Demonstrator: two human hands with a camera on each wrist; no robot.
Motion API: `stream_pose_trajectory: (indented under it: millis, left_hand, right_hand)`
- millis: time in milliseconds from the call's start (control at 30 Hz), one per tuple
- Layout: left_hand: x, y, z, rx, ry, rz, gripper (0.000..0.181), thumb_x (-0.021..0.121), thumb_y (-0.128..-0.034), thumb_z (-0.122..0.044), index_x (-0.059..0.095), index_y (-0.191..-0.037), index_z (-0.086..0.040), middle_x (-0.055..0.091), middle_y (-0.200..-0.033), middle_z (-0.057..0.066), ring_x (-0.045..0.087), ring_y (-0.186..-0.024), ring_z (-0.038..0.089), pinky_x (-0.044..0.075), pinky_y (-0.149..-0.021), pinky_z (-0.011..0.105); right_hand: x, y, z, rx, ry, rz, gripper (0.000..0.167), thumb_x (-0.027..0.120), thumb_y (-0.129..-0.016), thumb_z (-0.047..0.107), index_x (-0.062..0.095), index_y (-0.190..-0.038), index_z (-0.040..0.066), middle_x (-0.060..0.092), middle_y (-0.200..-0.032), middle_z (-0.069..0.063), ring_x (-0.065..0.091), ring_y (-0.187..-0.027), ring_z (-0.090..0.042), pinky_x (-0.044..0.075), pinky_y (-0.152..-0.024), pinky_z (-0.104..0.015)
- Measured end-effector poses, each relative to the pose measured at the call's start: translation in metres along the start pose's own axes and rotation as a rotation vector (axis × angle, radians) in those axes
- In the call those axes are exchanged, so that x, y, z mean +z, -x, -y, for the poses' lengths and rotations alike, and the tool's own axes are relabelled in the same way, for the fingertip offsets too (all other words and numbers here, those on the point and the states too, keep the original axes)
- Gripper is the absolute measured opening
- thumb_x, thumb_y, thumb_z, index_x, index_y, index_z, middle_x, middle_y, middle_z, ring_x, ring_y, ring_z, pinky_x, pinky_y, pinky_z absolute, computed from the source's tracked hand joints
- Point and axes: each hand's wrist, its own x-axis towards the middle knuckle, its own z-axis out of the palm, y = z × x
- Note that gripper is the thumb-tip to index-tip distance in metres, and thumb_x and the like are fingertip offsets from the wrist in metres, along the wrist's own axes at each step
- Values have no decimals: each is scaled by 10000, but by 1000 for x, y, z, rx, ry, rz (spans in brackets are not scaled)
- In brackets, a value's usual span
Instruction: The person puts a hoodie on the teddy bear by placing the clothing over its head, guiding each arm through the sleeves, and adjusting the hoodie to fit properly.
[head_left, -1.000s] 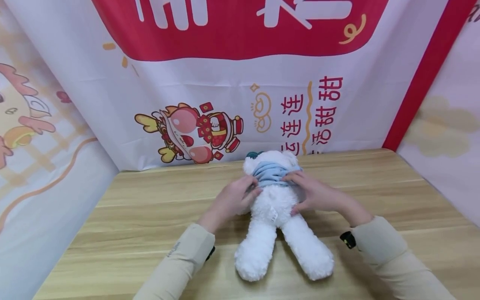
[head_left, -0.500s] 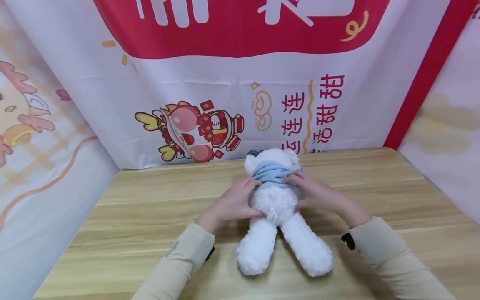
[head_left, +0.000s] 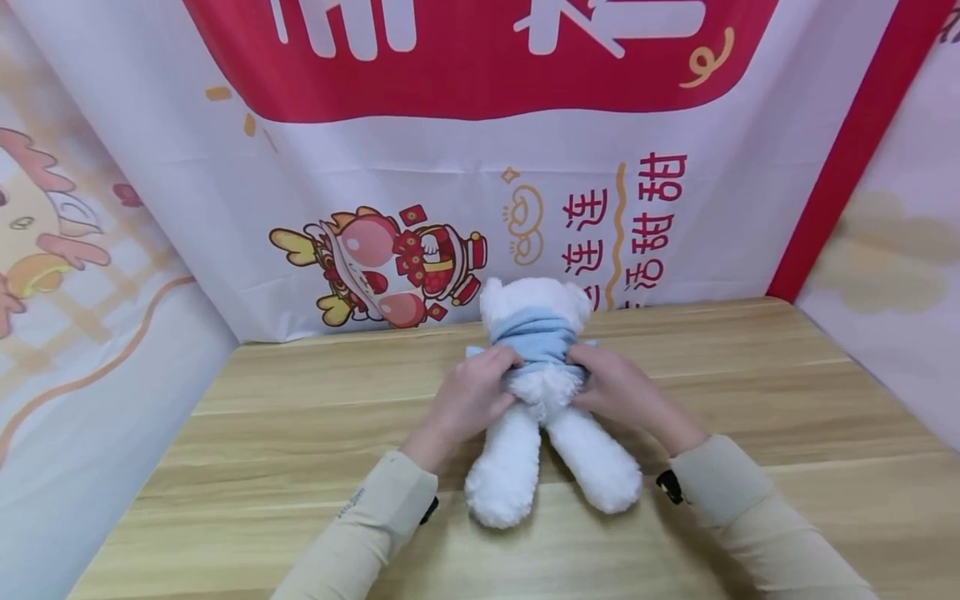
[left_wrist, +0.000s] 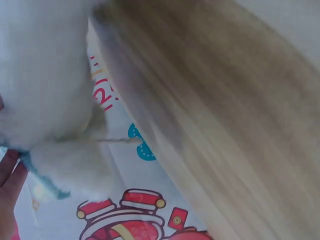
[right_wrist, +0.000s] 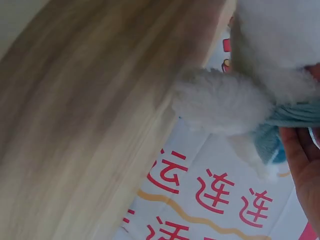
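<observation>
Two hands on it! My left hand (head_left: 472, 396) and right hand (head_left: 618, 387) both pinch the lower edge of the blue garment (head_left: 534, 333), now covering more of the back of the plush toy (head_left: 549, 390). The toy has shifted toward the banner (head_left: 420, 150), back to me, near the far edge of the table (head_left: 300, 467); straightening the garment seems to be progressing.

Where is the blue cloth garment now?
In the head view, just right of centre: the garment is on the upper body of the white fluffy plush toy, between left hand and right hand.
</observation>
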Motion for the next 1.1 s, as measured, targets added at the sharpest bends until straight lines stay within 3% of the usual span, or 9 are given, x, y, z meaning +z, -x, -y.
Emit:
stream_pose_trajectory:
  millis: [133,233,400,500,633,767,967,1033,1100]
  left_hand:
    - [-2,-2,-2,13,-62,-111,307,744,-685,-48,665,-971,-128,700,-954,-13,678,-872,168,558,-773,290]
    - [-3,-3,-2,11,-89,-155,309,710,-669,-22,678,-951,-144,703,-934,-25,680,-829,187,556,-758,306]
    - [1,0,1,-80,-60,-148,282,695,-713,-29,678,-966,-152,699,-935,-5,659,-692,197,507,-542,323]
    - [2,1,2,-126,-13,-132,255,702,-748,-44,665,-982,-138,687,-926,21,650,-676,218,495,-515,340]
    - [5,1,1,-124,9,-138,235,693,-751,-31,651,-969,-110,678,-909,43,653,-712,228,514,-551,351]
    - [10,2,1,-109,-30,-192,219,696,-704,0,640,-877,-122,685,-846,17,648,-716,201,504,-526,330]
    - [12,1,2,-34,-96,-340,244,659,-626,77,606,-715,-145,628,-691,-14,580,-612,157,425,-428,266]
    - [10,-1,4,-15,-112,-349,246,646,-642,84,617,-719,-147,620,-712,-14,581,-615,153,415,-416,255]
    - [8,0,7,-3,-125,-321,246,652,-671,68,632,-770,-157,630,-783,-5,591,-617,154,413,-408,255]
  right_hand:
    - [1,-4,3,-27,34,-121,326,790,-654,23,491,-754,107,535,-745,3,479,-685,-116,435,-608,-266]
    - [-1,-5,5,-19,33,-150,342,794,-642,18,476,-729,110,521,-722,1,460,-672,-118,409,-589,-248]
    - [-5,-4,3,68,-112,-20,295,735,-681,44,573,-927,68,627,-882,-55,581,-820,-176,516,-737,-333]
    - [-6,-4,3,114,-204,47,351,711,-746,108,556,-1052,39,632,-1005,-99,595,-950,-222,512,-852,-402]
    - [-4,-8,7,134,-189,40,287,698,-765,124,536,-990,48,595,-906,-73,559,-855,-186,491,-769,-349]
    - [5,-10,12,85,-81,-71,231,719,-718,64,507,-806,93,507,-741,-5,464,-700,-122,408,-627,-251]
    - [20,-12,21,-11,89,-348,316,682,-697,-42,414,-630,112,427,-610,-1,355,-578,-91,313,-531,-201]
    - [21,-13,23,-24,106,-392,287,686,-703,-40,447,-632,102,458,-597,-14,371,-563,-93,335,-516,-209]
    - [22,-12,22,-21,55,-389,248,725,-704,-26,512,-666,95,530,-625,-15,446,-580,-90,411,-526,-231]
